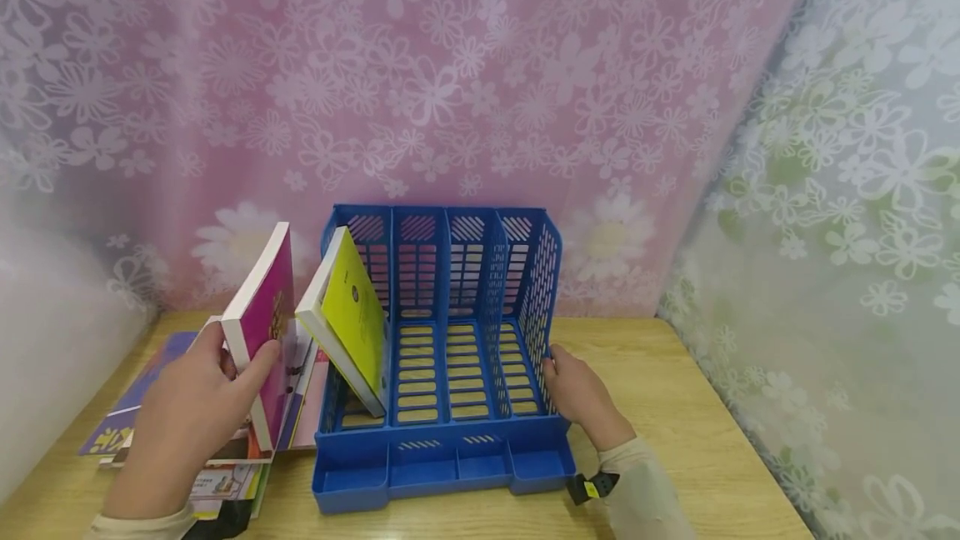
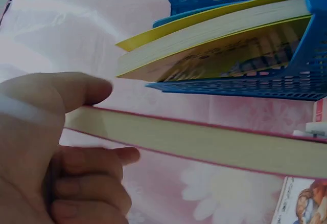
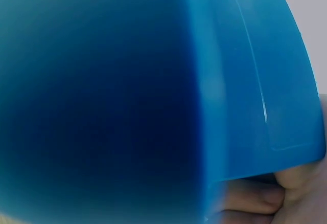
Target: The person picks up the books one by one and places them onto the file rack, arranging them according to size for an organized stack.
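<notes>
My left hand (image 1: pixel 183 411) holds a magenta-covered book (image 1: pixel 281 315) upright, thumb on the cover facing the rack and fingers on the other side. In the left wrist view its pale page edges (image 2: pixel 204 139) run between thumb and fingers. The book is just left of a blue desktop file rack (image 1: pixel 420 437). A yellow book (image 1: pixel 356 307) leans tilted in the rack's leftmost slot. My right hand (image 1: pixel 585 394) grips the lower right side of the rack. Fingers (image 3: pixel 250 198) curl below the blue plastic edge in the right wrist view, which the rack mostly fills.
Several books and booklets, one with a purple cover (image 1: pixel 123 415), lie piled on the wooden table (image 1: pixel 630 357) left of the rack, partly hidden by my left hand. Small trays (image 1: pixel 423 469) line the rack's front. A pink floral curtain (image 1: pixel 465 65) hangs behind.
</notes>
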Available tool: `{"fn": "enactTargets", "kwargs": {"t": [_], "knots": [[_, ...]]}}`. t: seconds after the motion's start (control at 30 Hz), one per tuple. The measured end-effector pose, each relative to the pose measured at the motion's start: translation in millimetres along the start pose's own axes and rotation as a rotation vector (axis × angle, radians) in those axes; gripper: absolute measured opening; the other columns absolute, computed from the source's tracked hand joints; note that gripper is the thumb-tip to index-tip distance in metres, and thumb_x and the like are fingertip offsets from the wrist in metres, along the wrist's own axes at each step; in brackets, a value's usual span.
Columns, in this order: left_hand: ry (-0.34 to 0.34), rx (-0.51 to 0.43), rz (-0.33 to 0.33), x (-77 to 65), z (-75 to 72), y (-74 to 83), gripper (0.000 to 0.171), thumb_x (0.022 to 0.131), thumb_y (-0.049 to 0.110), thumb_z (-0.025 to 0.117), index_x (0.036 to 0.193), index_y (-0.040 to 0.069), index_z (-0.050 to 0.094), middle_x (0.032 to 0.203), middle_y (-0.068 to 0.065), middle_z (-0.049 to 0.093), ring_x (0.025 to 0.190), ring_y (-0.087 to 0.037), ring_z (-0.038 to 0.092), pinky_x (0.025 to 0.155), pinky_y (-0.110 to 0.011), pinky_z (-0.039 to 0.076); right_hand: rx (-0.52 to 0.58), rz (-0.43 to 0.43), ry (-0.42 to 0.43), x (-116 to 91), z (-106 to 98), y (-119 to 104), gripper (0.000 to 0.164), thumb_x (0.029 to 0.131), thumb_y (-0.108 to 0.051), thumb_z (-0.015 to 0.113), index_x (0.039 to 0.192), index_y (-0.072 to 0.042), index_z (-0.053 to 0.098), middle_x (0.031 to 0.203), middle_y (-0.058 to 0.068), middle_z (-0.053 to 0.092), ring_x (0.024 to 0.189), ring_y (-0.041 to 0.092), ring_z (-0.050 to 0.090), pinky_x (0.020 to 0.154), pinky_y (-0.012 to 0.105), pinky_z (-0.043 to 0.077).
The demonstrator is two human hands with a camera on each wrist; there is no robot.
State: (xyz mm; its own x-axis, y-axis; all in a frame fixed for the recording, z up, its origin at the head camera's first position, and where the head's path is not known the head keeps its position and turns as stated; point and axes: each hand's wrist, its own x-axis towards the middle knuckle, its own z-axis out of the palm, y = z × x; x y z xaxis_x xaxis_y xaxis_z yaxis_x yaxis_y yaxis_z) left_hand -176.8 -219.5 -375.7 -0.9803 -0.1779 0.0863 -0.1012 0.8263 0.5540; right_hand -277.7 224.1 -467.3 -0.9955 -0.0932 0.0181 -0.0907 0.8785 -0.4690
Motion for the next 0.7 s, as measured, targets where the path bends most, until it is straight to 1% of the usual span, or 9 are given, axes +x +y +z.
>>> {"fn": "enactTargets", "kwargs": {"t": [0.03,0.13,0.23,0.3,0.37,0.47,0.6,0.7], "knots": [[-0.007,0.003,0.026,0.2,0.9,0.6,0.080,0.102,0.065,0.045,0.140,-0.005,0.045,0.116,-0.032,0.067,0.081,-0.035,0.071,0.059,-0.048,0.056,-0.002,-0.002,0.002,0.1,-0.1,0.1,0.036,0.111,-0.021,0.040,0.136,0.001,0.056,0.111,0.018,0.071,0.091,0.027,0.067,0.081,0.053,0.053],[-0.014,0.033,0.111,1.0,4.6,1.1,0.072,0.108,0.055,0.038,0.138,-0.009,0.049,0.110,-0.032,0.070,0.078,-0.034,0.072,0.063,-0.053,0.058,-0.003,-0.005,0.003,-0.1,-0.3,0.6,0.036,0.112,-0.021,0.040,0.136,0.001,0.055,0.111,0.018,0.071,0.092,0.027,0.068,0.083,0.053,0.054],[0.010,0.075,0.157,0.9,6.5,1.0,0.066,0.110,0.049,0.035,0.132,-0.011,0.054,0.099,-0.028,0.072,0.074,-0.033,0.071,0.064,-0.055,0.058,-0.007,-0.007,-0.003,-0.4,-0.2,1.3,0.034,0.111,-0.020,0.040,0.133,0.001,0.056,0.105,0.016,0.070,0.088,0.025,0.066,0.080,0.051,0.053],[0.037,0.078,0.159,-0.4,5.8,1.3,0.065,0.111,0.047,0.035,0.128,-0.012,0.056,0.099,-0.029,0.072,0.078,-0.038,0.072,0.065,-0.057,0.057,-0.010,-0.005,-0.004,-0.3,-0.1,1.3,0.033,0.111,-0.020,0.040,0.132,0.000,0.057,0.103,0.015,0.070,0.085,0.024,0.065,0.078,0.050,0.053],[0.049,0.068,0.153,-2.1,3.3,2.1,0.066,0.111,0.047,0.034,0.122,-0.013,0.060,0.098,-0.029,0.073,0.081,-0.042,0.072,0.064,-0.058,0.057,-0.011,0.000,-0.006,0.0,0.4,1.1,0.033,0.111,-0.020,0.039,0.131,0.000,0.057,0.101,0.014,0.069,0.084,0.024,0.065,0.077,0.050,0.053],[0.077,0.054,0.138,-6.0,-1.3,5.2,0.068,0.111,0.047,0.033,0.116,-0.015,0.062,0.102,-0.032,0.072,0.085,-0.047,0.070,0.061,-0.055,0.056,-0.016,-0.004,-0.002,0.6,0.2,0.6,0.032,0.111,-0.020,0.040,0.129,-0.001,0.057,0.101,0.014,0.070,0.084,0.024,0.065,0.077,0.050,0.053],[0.104,0.044,0.111,-12.1,-6.4,11.0,0.067,0.110,0.047,0.033,0.117,-0.013,0.062,0.105,-0.032,0.071,0.083,-0.045,0.069,0.057,-0.049,0.053,-0.024,-0.009,0.003,0.9,-0.3,0.7,0.030,0.111,-0.020,0.040,0.127,-0.001,0.058,0.101,0.014,0.070,0.086,0.025,0.066,0.077,0.051,0.053],[0.133,0.023,0.104,-17.3,-8.0,14.8,0.066,0.110,0.047,0.036,0.118,-0.012,0.063,0.102,-0.031,0.072,0.081,-0.043,0.069,0.058,-0.051,0.053,-0.026,-0.006,0.003,1.0,0.2,1.6,0.031,0.111,-0.019,0.039,0.128,-0.001,0.058,0.102,0.014,0.070,0.087,0.026,0.067,0.078,0.051,0.053]]}}
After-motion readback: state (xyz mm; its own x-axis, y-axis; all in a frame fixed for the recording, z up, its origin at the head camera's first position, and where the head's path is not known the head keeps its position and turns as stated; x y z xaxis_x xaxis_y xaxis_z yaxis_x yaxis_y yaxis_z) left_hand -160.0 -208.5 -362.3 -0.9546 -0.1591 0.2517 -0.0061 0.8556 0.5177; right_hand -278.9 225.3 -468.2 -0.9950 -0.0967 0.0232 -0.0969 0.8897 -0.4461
